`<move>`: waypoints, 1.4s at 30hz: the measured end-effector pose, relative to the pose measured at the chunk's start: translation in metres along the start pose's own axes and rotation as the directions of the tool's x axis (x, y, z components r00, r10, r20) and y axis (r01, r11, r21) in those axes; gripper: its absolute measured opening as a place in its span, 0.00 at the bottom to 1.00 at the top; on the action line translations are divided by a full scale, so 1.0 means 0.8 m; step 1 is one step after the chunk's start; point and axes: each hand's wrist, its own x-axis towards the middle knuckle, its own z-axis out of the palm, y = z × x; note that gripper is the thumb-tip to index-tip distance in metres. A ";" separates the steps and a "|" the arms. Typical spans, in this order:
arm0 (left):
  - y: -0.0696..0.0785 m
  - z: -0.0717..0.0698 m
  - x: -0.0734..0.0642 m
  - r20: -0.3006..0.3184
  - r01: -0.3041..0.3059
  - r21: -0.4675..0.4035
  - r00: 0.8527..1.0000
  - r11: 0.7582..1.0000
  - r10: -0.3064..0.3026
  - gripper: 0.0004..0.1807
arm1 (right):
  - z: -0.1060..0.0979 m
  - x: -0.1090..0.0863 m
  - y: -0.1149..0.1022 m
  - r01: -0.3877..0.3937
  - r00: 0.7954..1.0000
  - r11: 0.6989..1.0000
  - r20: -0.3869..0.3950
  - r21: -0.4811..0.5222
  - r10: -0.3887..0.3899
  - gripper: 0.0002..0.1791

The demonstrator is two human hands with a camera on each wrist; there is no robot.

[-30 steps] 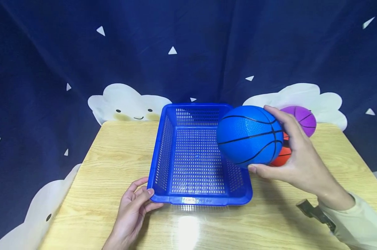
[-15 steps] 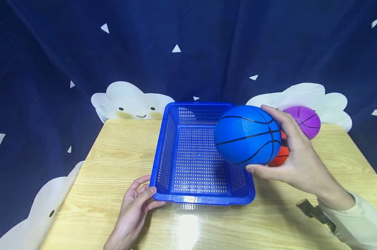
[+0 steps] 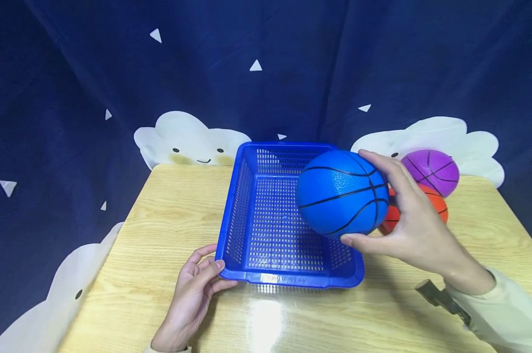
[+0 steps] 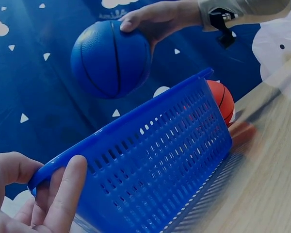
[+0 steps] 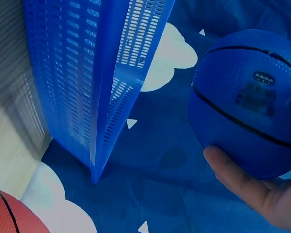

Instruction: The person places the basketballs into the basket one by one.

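Observation:
A blue toy basketball is held in my right hand, thumb below and fingers over its far side. It hangs above the right rim of a blue plastic basket, as the left wrist view confirms. My left hand grips the basket's near left corner, thumb on top of the rim and fingers underneath. In the left wrist view, fingers press along the outer wall. The basket's slotted floor shows nothing lying on it.
An orange-red ball and a purple ball lie on the wooden table right of the basket, the orange-red one partly hidden behind my right hand. Behind the table hangs a dark blue curtain with white clouds and triangles.
My right hand has carried the blue basketball slightly left, further over the basket, uncovering more of the orange-red ball. The whole view has shifted a little; my left hand keeps its grip.

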 end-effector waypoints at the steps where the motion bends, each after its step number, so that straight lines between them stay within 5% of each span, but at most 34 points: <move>1: 0.000 0.000 0.000 0.001 -0.001 0.002 1.000 1.000 0.001 0.19 | 0.001 0.001 0.000 0.002 1.000 1.000 0.004 0.000 -0.002 0.72; 42: -0.003 -0.005 0.001 0.074 -0.017 -0.045 0.997 0.999 0.020 0.20 | 0.038 0.016 -0.006 0.047 0.994 0.999 0.095 0.010 -0.048 0.72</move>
